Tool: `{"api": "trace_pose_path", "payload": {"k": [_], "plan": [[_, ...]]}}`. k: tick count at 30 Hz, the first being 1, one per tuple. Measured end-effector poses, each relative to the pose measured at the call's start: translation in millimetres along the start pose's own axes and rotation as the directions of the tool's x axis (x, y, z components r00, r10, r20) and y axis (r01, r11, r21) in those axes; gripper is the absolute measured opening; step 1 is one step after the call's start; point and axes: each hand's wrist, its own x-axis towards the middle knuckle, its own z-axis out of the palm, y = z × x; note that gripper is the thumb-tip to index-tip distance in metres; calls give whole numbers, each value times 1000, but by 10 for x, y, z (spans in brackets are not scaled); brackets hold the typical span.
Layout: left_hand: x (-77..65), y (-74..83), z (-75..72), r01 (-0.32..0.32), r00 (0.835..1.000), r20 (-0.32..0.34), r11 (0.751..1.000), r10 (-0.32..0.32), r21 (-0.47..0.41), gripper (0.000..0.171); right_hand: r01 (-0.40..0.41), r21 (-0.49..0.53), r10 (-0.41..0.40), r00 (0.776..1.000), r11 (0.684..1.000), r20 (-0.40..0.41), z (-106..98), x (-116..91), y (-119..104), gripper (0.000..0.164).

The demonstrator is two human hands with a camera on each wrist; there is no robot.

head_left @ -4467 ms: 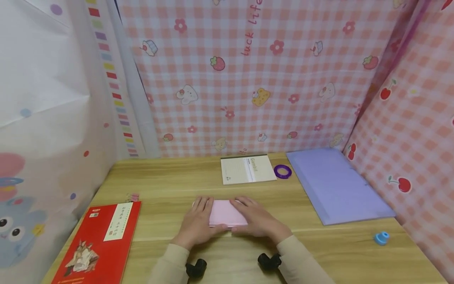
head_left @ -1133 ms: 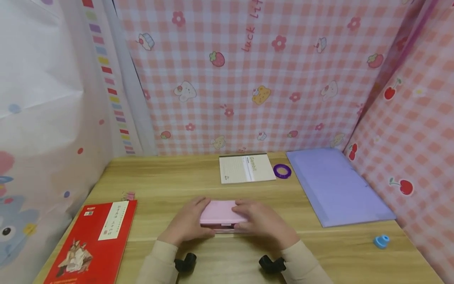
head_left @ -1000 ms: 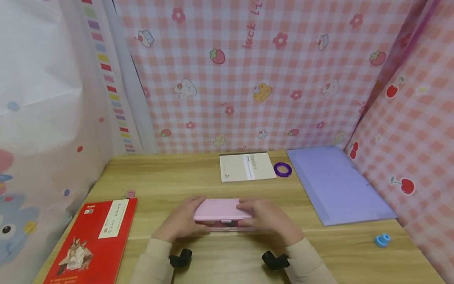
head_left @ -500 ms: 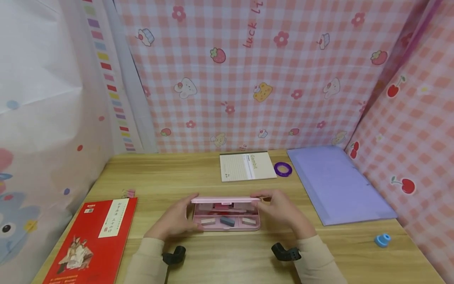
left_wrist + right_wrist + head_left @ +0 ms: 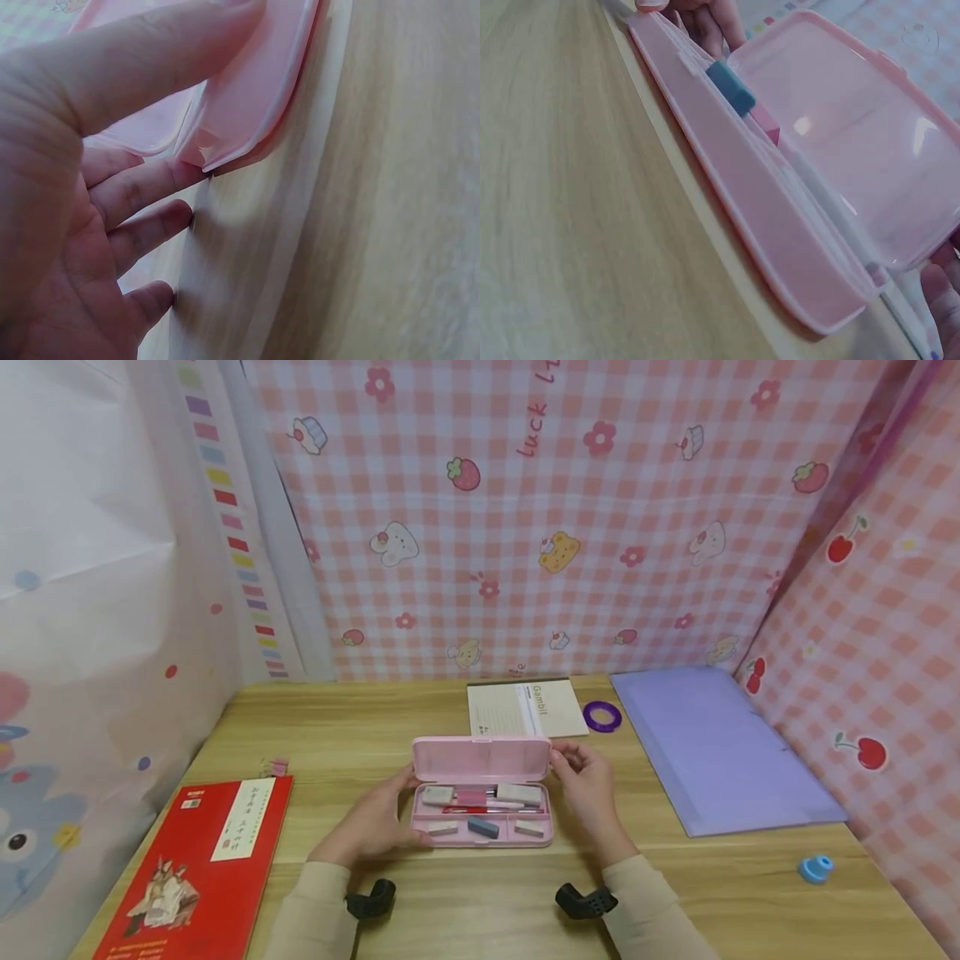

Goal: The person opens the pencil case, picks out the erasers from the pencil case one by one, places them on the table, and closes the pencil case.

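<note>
A pink pencil case [image 5: 482, 760] lies unlatched on the table, its lid tilted up toward the back. Small white blocks and a blue-grey block [image 5: 483, 827] sit in its front compartments. Behind them lie white erasers [image 5: 519, 794], a pink item [image 5: 472, 797] and a red pen [image 5: 459, 810]. My left hand [image 5: 372, 821] holds the left end, thumb at the front corner and fingers round the back. My right hand [image 5: 591, 787] has its thumb and finger at the lid's right edge. The right wrist view shows the case's front wall [image 5: 757, 195] and only a few right fingertips.
Behind the case lie a notebook [image 5: 498, 710] and a purple tape ring [image 5: 602, 717]. A lilac folder [image 5: 720, 752] is at the right, with a blue cap-like piece [image 5: 816, 869] nearer. At left are a red book [image 5: 247, 893] and a pink binder clip [image 5: 279, 767].
The case was closed under both hands; its lid has since swung up and back, revealing the contents. My right hand moved back and right with the lid; my left stayed at the left end.
</note>
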Motion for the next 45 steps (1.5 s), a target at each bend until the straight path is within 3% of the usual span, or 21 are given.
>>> {"api": "trace_pose_path", "payload": {"k": [7, 12, 16, 20, 27, 32, 45], "plan": [[-12, 34, -8, -18, 1000, 2, 1000, 18, -3, 127, 48, -25, -47, 998, 999, 34, -29, 21, 128, 14], [-16, 10, -8, -13, 1000, 0, 1000, 13, -3, 127, 71, -89, -58, 988, 994, 144, -52, 35, 207, 31], [-36, -49, -3, -8, 1000, -9, 1000, 8, 4, 126, 106, -177, -52, 956, 978, 288, -49, 13, 210, 50], [-82, -123, -2, 4, 1000, -18, 1000, -3, 5, 123, 123, -198, -37, 921, 972, 389, -31, -43, 103, 62], [-165, -205, -8, 21, 999, -20, 991, -24, -131, 121, 133, -209, -13, 870, 969, 494, -34, -144, -161, 66], [-200, -204, 9, 27, 999, -23, 982, -32, -185, 123, 138, -230, -1, 859, 963, 513, -59, -151, -189, 66], [-187, -199, 89, 30, 998, -57, 985, -40, -169, 120, 151, -232, -16, 866, 961, 499, -103, -151, -159, 66]]}}
